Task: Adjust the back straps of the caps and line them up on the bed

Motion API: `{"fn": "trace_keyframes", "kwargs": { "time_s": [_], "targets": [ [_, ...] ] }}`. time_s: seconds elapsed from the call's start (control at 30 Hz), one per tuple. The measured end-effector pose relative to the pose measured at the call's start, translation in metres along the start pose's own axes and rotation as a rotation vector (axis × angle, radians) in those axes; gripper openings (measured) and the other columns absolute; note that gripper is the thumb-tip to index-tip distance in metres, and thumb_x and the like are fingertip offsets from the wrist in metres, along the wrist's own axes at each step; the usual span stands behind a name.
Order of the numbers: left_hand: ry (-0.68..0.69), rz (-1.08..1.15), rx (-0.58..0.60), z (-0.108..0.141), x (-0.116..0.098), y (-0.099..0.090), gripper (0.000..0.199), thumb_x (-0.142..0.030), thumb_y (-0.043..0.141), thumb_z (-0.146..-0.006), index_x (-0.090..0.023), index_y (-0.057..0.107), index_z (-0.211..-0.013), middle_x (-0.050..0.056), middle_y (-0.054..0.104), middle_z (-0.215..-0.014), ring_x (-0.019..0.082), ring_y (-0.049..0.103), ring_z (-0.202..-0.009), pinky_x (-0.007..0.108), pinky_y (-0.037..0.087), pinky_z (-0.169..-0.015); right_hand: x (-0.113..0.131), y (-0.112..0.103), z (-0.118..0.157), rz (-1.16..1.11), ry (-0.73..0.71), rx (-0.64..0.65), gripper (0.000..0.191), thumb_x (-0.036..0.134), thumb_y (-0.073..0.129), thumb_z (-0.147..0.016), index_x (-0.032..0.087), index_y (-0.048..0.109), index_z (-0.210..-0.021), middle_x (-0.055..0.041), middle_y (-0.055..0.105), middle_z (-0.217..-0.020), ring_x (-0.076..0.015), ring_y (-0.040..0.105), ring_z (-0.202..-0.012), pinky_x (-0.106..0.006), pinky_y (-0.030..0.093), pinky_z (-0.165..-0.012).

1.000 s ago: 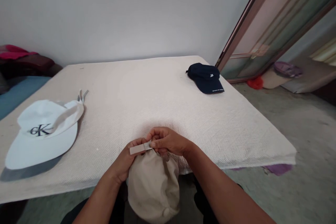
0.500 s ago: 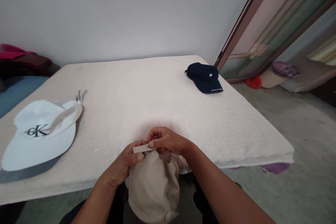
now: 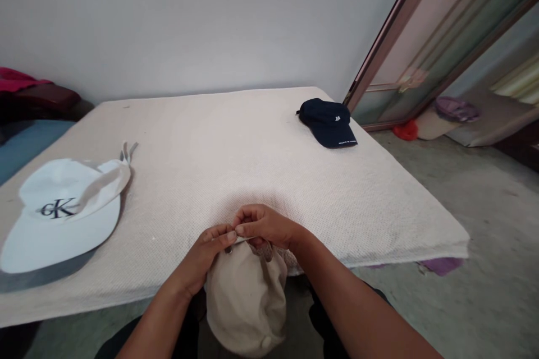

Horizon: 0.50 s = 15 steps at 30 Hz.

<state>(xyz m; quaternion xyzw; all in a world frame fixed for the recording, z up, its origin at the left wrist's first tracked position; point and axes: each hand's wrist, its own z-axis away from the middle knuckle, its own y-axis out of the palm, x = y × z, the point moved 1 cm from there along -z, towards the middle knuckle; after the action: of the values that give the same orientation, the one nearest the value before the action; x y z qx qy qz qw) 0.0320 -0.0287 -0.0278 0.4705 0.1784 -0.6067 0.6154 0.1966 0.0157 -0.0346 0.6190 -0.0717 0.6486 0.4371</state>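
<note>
Looking down from the head view, you have both hands in front of you at the near edge of a white cloth-covered surface point(image 3: 202, 146), working at the same thing, a beige cap point(image 3: 244, 303). The cap hangs in front of that edge, its crown turned towards you and its top button point(image 3: 266, 342) low down, between your knees. Your left hand point(image 3: 204, 255) is clamped on the cap's upper rim, the thumb laid over a narrow strap point(image 3: 243, 239) and a small metal piece point(image 3: 228, 249) showing just under it. Your right hand point(image 3: 267, 226) is closed too, thumb and forefinger pinched on the strap next to your left fingertips; its other fingers curl behind the rim, and you cannot tell exactly what they grip. The two hands practically meet at the strap.

Well off to your left, a white cap point(image 3: 69, 230) rests on the surface, dark letters on its front, brim pointing towards you and a strap sticking up behind. Far to the right, close to the side edge, sits a navy cap point(image 3: 326, 122) with a small white emblem and pale lettering along its brim. Behind the surface rises a plain grey wall point(image 3: 189, 22), with a framed door point(image 3: 404, 50) on the right. Past the edge on that side, you see a red item point(image 3: 405, 130) and a purple one point(image 3: 457, 109) beyond the grey floor point(image 3: 484, 196).
</note>
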Motion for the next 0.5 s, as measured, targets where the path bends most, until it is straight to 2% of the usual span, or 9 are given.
{"fn": "trace_keyframes", "kwargs": {
  "time_s": [0.23,0.4,0.5],
  "targets": [
    [-0.026,0.092,0.016,-0.003,0.001,0.002,0.01,-0.023,0.067,-0.07,-0.014,0.067,-0.074,0.005,0.068,-0.07,0.016,0.061,-0.061,0.029,0.046,-0.065,-0.003,-0.002,0.0,-0.004,-0.016,-0.015,0.02,0.03,0.066,-0.075,0.016,0.057,-0.085,0.0056,0.047,-0.058,-0.0034,0.036,-0.043,-0.018,0.028,-0.04],
    [-0.041,0.178,0.052,-0.004,-0.002,0.005,0.019,-0.024,0.064,-0.072,-0.01,0.07,-0.083,0.01,0.071,-0.076,0.021,0.064,-0.069,0.031,0.048,-0.07,0.003,-0.003,0.004,0.0,-0.031,0.001,0.02,0.031,0.063,-0.077,0.016,0.058,-0.088,0.0042,0.052,-0.057,-0.0047,0.041,-0.045,-0.019,0.031,-0.044],
    [-0.07,0.252,0.017,-0.005,-0.004,0.003,0.023,-0.027,0.061,-0.075,-0.009,0.07,-0.085,0.013,0.072,-0.082,0.023,0.065,-0.074,0.034,0.049,-0.077,0.008,-0.006,0.007,-0.033,-0.036,0.011,0.02,0.029,0.063,-0.077,0.016,0.057,-0.091,0.0031,0.055,-0.06,-0.0043,0.04,-0.044,-0.018,0.028,-0.043]
  ]
}}
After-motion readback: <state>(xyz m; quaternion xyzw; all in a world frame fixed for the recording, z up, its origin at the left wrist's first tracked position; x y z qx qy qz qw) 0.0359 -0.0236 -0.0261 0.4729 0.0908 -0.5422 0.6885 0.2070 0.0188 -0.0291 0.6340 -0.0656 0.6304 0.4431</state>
